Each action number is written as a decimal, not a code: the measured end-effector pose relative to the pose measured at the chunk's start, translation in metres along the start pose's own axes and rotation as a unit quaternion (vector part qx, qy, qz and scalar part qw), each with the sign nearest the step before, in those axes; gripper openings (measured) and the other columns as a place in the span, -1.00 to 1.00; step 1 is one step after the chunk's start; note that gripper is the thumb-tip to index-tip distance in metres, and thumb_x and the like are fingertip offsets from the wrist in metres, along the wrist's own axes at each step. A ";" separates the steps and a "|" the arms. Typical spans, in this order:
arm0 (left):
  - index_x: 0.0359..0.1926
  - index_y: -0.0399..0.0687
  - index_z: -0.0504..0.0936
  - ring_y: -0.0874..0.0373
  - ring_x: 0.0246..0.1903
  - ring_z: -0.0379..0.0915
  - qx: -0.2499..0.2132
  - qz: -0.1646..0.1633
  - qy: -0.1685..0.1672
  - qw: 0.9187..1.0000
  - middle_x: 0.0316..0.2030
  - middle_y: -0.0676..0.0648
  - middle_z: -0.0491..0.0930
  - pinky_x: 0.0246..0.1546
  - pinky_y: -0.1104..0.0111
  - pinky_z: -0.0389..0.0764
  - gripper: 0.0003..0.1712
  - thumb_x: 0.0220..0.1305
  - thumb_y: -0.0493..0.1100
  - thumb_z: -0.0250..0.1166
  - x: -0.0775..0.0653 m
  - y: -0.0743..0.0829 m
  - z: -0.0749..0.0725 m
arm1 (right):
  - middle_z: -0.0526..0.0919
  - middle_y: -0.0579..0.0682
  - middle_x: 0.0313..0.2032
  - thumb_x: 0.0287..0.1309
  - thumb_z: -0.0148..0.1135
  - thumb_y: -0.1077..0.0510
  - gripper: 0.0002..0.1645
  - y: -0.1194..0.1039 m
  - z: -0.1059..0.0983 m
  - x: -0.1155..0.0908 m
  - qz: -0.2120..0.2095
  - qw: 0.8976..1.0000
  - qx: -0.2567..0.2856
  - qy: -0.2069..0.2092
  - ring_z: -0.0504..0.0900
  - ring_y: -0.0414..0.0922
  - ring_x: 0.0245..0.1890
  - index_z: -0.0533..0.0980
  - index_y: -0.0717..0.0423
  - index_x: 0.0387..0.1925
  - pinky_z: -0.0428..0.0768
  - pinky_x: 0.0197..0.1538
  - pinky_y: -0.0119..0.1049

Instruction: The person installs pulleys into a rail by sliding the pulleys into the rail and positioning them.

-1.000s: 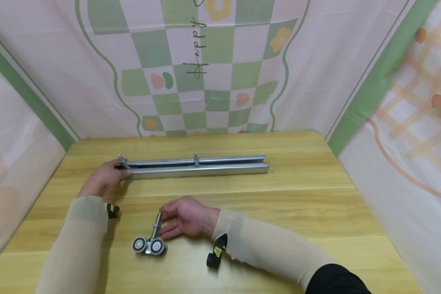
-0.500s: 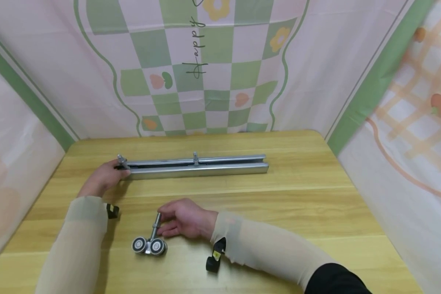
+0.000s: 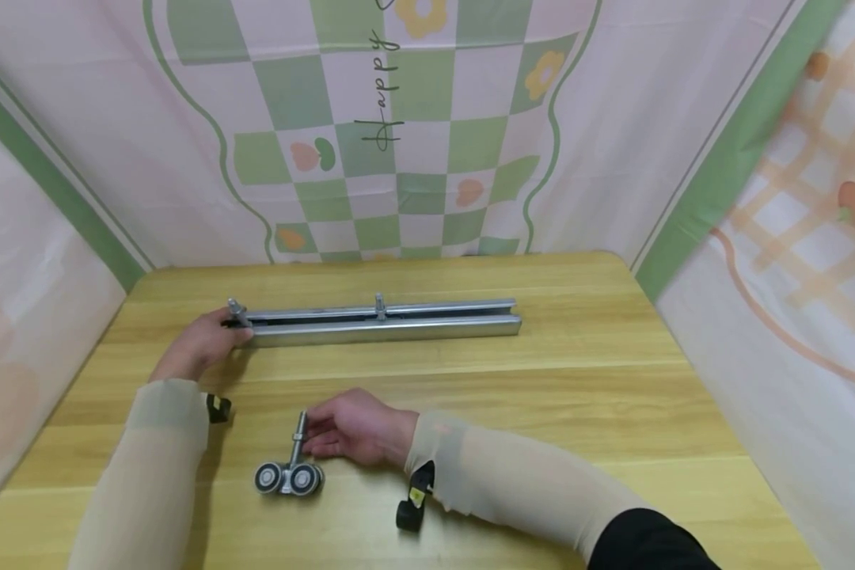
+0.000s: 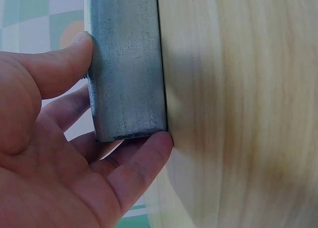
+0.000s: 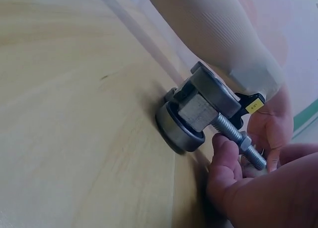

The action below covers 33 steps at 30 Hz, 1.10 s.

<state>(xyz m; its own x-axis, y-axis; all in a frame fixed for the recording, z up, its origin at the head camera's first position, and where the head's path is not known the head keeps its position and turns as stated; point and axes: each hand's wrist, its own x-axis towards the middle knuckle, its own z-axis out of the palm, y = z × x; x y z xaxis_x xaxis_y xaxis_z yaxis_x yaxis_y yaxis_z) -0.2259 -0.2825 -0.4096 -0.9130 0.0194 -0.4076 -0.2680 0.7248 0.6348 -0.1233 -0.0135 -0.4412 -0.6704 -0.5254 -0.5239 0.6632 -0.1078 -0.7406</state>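
Observation:
A U-shaped steel rail point(image 3: 385, 332) lies across the table, its slot facing up. Two threaded bolts stick up from that slot, one at the left end and one near the middle. My left hand point(image 3: 207, 344) holds the rail's left end; in the left wrist view its thumb lies along one side and a fingertip rests at the end edge. Nearer me, a roller trolley point(image 3: 288, 476) stands on its wheels with its bolt leaning up and slightly right. My right hand point(image 3: 359, 427) has fingertips and thumb around that bolt, by the nut and the threaded tip.
The wooden table point(image 3: 577, 412) has a patterned curtain point(image 3: 420, 158) behind it and more curtains on both sides. A small black camera point(image 3: 409, 514) hangs below the right wrist, and another black camera point(image 3: 218, 409) sits at the left wrist.
My right hand has shifted slightly left, its fingers drawing in around the bolt. The trolley's bolt leans a little less to the right. The left hand and the rail have stayed put.

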 end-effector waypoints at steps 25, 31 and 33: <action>0.58 -0.12 -0.12 -0.53 0.39 -0.22 0.006 0.006 0.000 1.000 0.48 -0.46 -0.14 0.27 -0.38 -0.05 -0.11 0.50 0.14 0.08 -0.002 0.002 0.000 | 0.72 0.20 -0.33 0.31 0.25 0.20 -0.83 0.002 0.006 0.000 -0.009 0.995 -0.095 -0.010 0.72 -0.09 -0.47 0.60 0.23 -0.15 0.71 -0.35 -0.27; 0.57 -0.14 -0.12 -0.54 0.38 -0.22 0.009 0.008 0.002 1.000 0.48 -0.47 -0.14 0.27 -0.38 -0.05 -0.12 0.50 0.13 0.08 -0.002 0.001 0.000 | 0.73 0.20 -0.36 0.30 0.26 0.22 -0.80 0.001 0.005 -0.001 -0.027 0.995 -0.088 0.031 0.70 -0.11 -0.52 0.63 0.26 -0.12 0.68 -0.44 -0.34; 0.57 -0.14 -0.12 -0.53 0.39 -0.24 0.006 0.006 0.001 1.000 0.48 -0.47 -0.15 0.28 -0.38 -0.07 -0.11 0.50 0.13 0.09 -0.001 0.001 0.000 | 0.73 0.20 -0.37 0.29 0.26 0.23 -0.79 -0.001 0.004 -0.001 -0.032 0.995 -0.082 0.040 0.71 -0.11 -0.53 0.64 0.28 -0.10 0.68 -0.45 -0.35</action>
<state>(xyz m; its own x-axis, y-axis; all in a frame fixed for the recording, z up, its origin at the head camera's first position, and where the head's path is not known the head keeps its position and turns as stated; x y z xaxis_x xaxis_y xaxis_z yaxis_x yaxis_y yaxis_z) -0.2250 -0.2818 -0.4081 -0.9169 0.0274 -0.3983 -0.2527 0.7324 0.6322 -0.1218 -0.0163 -0.4387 -0.7377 -0.4530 -0.5006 0.5599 0.0037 -0.8285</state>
